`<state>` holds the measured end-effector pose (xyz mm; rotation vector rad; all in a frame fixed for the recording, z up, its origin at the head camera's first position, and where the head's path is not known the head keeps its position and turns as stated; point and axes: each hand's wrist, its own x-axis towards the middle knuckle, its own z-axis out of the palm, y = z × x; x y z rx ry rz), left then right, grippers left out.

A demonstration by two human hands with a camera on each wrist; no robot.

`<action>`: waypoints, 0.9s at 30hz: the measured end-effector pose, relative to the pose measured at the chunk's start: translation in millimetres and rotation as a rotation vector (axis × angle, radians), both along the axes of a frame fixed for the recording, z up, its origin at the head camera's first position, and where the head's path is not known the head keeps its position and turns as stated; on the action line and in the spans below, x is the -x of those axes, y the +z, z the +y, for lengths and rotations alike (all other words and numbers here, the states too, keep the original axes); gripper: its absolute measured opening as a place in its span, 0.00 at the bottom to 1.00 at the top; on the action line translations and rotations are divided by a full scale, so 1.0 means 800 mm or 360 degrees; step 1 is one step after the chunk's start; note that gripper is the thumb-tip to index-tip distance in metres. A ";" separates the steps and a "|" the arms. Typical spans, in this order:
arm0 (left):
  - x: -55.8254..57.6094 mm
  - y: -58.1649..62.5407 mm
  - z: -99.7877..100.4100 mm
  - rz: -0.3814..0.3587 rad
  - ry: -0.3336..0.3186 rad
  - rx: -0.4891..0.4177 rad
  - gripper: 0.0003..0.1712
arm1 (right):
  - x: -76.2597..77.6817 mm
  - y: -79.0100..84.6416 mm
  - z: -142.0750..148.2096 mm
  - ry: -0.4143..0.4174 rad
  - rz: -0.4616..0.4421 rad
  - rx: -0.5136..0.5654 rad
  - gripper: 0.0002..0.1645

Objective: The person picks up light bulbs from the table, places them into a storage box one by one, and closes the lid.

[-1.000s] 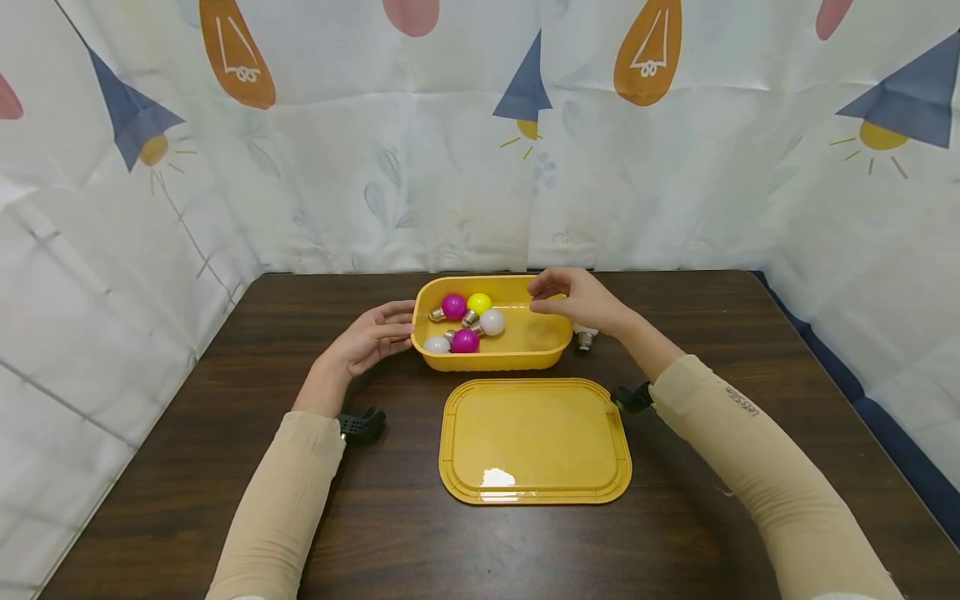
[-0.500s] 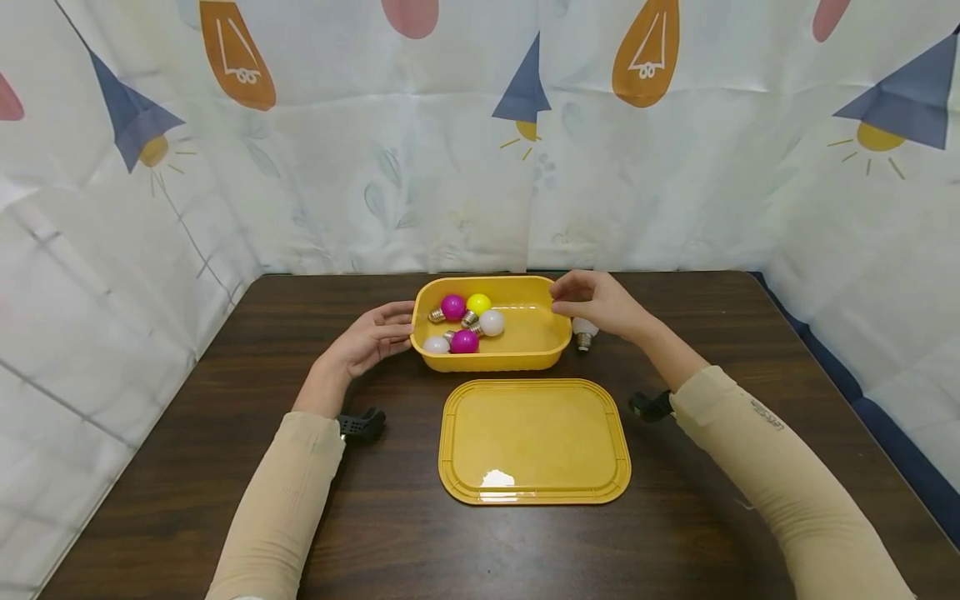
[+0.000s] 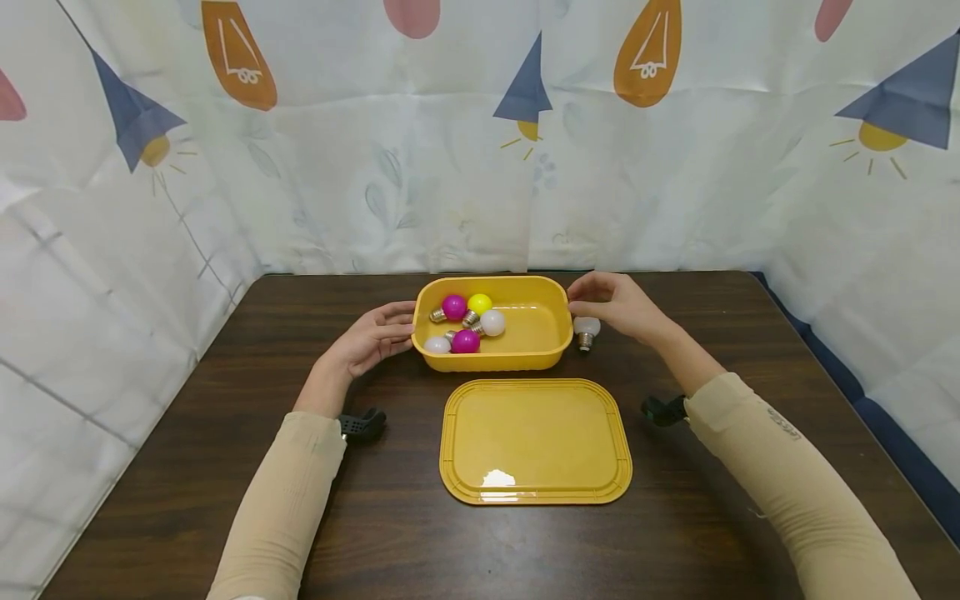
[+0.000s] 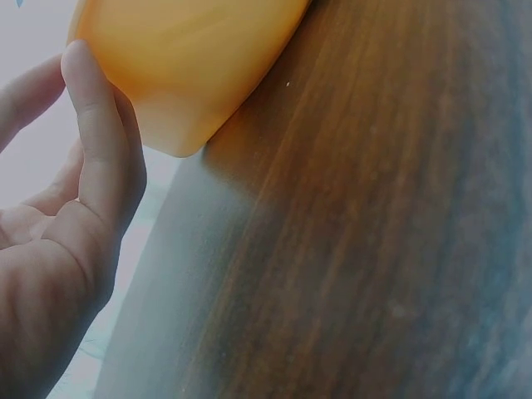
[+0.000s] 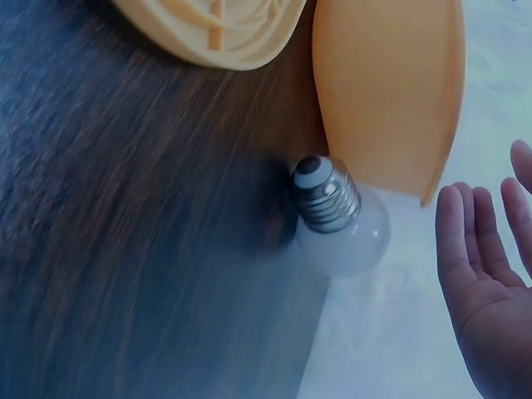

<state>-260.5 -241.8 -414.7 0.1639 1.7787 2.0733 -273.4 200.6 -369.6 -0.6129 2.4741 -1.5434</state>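
Several light bulbs (image 3: 466,341), magenta, yellow and white, lie toward the left side of a yellow box (image 3: 536,337). My left hand (image 3: 372,337) is at the box's left end, its fairly straight fingers at the wall. In the left wrist view the thumb tip (image 4: 81,62) meets the box's rim. My right hand (image 3: 615,306) hovers at the right end, fingers relaxed and slightly bent, holding nothing. A single white bulb (image 3: 586,332) with a metal screw base lies on the table just below that hand. In the right wrist view this bulb (image 5: 353,237) lies beside the box wall.
Nearer to me, a flat yellow lid (image 3: 536,442) lies on the dark wooden table (image 3: 420,542). A white patterned curtain (image 3: 450,167) surrounds the table's back and sides.
My right hand has moved right, from over the inside of the box to its right end, uncovering the white bulb on the table. My left hand has stayed put.
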 end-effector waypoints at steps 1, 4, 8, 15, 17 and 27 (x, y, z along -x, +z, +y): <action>0.000 0.000 0.000 -0.0001 0.0000 -0.0001 0.34 | 0.000 -0.001 0.002 -0.0006 -0.0006 -0.0009 0.23; 0.000 0.000 0.000 0.0001 -0.0003 -0.0005 0.34 | 0.000 -0.003 0.009 -0.0020 -0.0014 -0.0043 0.24; 0.001 -0.001 0.000 0.0001 -0.0002 -0.0017 0.33 | -0.002 -0.007 0.017 -0.0050 -0.0017 -0.0055 0.24; 0.001 -0.003 0.000 0.0007 -0.0001 -0.0016 0.33 | -0.002 -0.014 0.028 -0.0074 -0.0043 -0.0050 0.25; 0.001 -0.003 0.000 0.0010 -0.0002 -0.0014 0.33 | -0.001 -0.017 0.031 -0.0081 -0.0043 -0.0045 0.25; 0.002 -0.003 -0.001 0.0004 0.0001 -0.0017 0.34 | -0.001 -0.026 0.047 -0.0135 -0.0065 0.0015 0.25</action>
